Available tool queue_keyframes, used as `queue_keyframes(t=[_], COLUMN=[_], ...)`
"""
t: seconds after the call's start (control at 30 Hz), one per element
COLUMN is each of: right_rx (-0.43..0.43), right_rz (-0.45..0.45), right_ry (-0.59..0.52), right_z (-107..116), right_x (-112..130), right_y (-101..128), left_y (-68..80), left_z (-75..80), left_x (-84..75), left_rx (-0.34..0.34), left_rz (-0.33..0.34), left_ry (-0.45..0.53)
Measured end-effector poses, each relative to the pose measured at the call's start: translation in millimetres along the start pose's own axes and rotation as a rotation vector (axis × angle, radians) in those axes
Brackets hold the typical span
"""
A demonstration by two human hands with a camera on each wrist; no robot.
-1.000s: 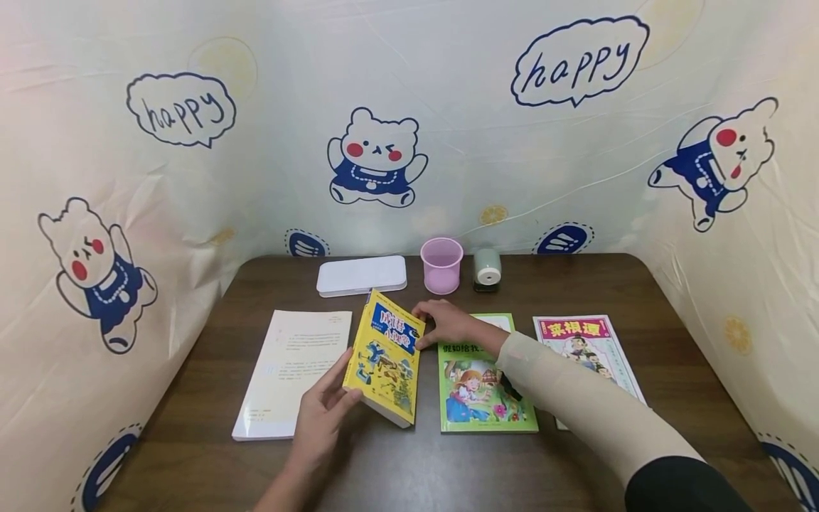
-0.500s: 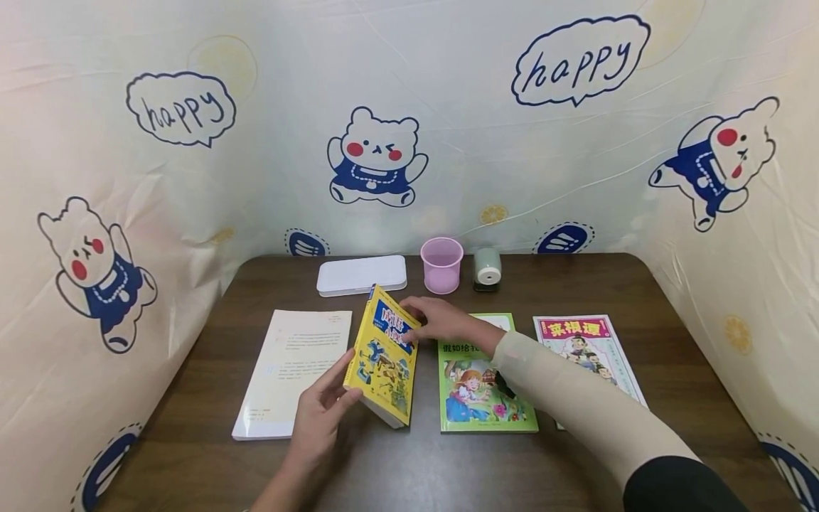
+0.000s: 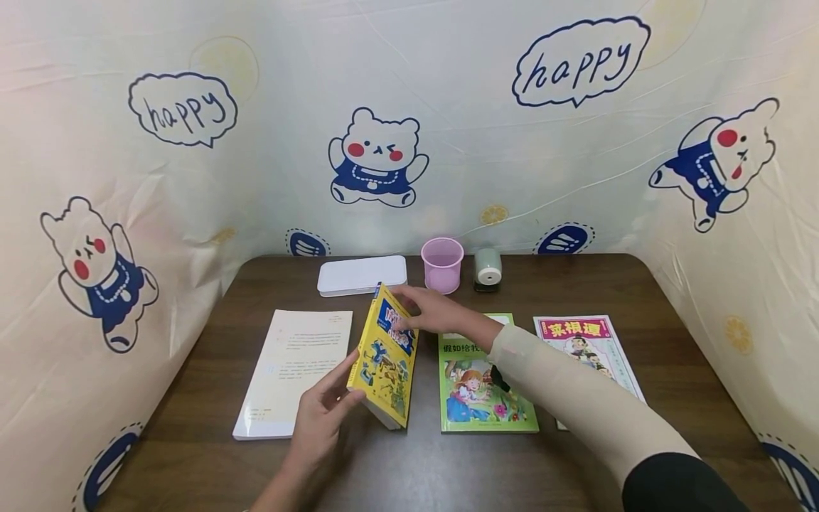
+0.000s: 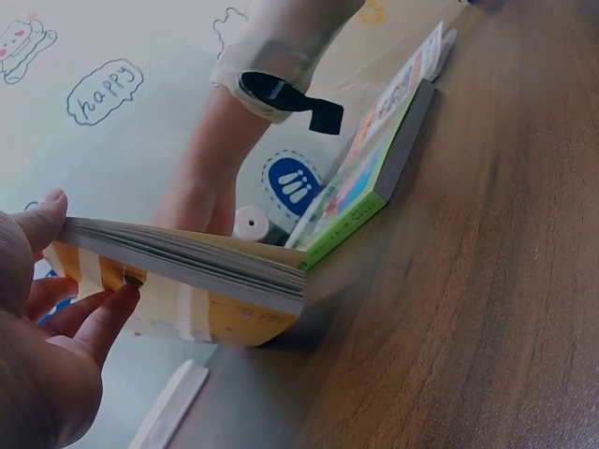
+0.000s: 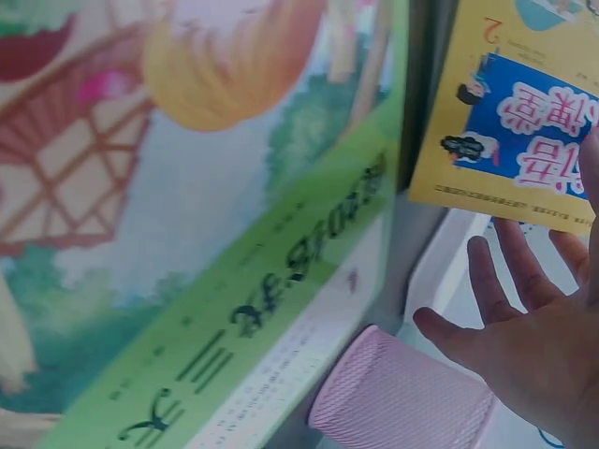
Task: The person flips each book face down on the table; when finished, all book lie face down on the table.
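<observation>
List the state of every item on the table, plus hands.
Yellow book: closed, held tilted
Left hand: grips yellow book's lower left edge
Right hand: holds yellow book near its top
White paperback: lying flat
Green storybook: closed, flat, cover up
Magenta-titled book: flat, cover up, partly hidden
White flat case: lid shut
Pink mesh cup: upright
Pencil sharpener: upright

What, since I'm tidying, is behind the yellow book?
In the head view, a white case, its near edge partly covered; anything closer behind the yellow book is hidden.
</observation>
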State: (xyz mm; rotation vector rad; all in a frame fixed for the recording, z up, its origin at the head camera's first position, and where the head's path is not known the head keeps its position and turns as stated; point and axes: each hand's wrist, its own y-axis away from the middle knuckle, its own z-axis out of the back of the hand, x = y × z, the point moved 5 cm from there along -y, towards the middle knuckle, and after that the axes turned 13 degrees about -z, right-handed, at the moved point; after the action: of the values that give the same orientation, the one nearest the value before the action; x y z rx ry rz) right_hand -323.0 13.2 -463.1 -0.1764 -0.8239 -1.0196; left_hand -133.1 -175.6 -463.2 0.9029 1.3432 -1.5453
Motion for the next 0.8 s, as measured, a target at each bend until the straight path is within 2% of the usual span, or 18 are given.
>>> queue_keyframes(t=[0.53, 0.67, 0.8], right_rx=[0.007, 0.003, -0.005], right_rz=[-0.003, -0.009, -0.017], right_ry=[-0.096, -0.138, -0.175], right_z=[10.4, 10.6, 8.5], right_x=[28.5, 33.6, 35.1], right_y=[5.7, 7.8, 6.3], left_y=[1.2, 1.5, 1.2], left_z=[-1.7, -1.9, -1.8], left_x=[-7.4, -10.0, -15.4], left_rx=[0.019, 0.035, 0.058], left_rz=[-0.016, -0.053, -0.128], left_ry=[-0.007, -0.026, -0.034])
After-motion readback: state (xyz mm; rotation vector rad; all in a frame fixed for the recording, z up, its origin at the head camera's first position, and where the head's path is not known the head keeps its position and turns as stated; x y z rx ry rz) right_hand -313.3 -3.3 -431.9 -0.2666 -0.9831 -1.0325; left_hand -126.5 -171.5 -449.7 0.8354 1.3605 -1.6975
